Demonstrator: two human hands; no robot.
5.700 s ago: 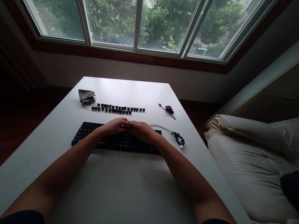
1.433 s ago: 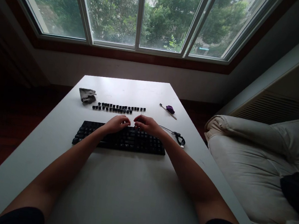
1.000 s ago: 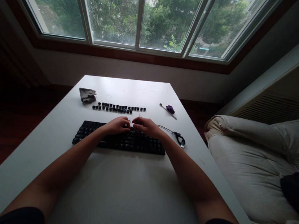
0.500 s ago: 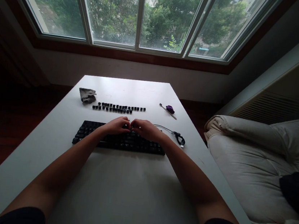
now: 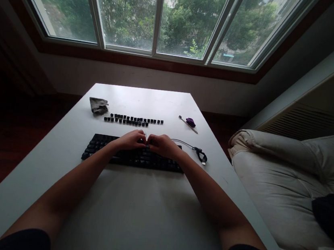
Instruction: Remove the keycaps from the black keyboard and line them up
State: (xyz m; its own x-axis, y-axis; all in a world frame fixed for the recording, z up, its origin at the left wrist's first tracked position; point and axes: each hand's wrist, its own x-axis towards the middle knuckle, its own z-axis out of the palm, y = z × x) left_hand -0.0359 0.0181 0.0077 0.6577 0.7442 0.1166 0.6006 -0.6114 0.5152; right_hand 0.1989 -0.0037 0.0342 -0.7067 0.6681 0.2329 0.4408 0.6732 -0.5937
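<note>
Since the left hand [image 5: 133,139] and right hand [image 5: 162,144] are curled nearly together over the far side of the keyboard [image 5: 138,162], I'd guess they're on one spot; can't tell what they're gripping, if anything. It lies square to the far edge of the white table [image 5: 126,205], probably for easy reach. Loose keycaps [image 5: 128,118] sit beyond in two rows, maybe to keep their order. Grey rag [image 5: 98,106] by the left edge and toothbrush [image 5: 183,120] by the right look parked clear.

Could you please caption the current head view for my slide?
Left hand and right hand over a black keyboard, loose keycaps in rows beyond.
</note>
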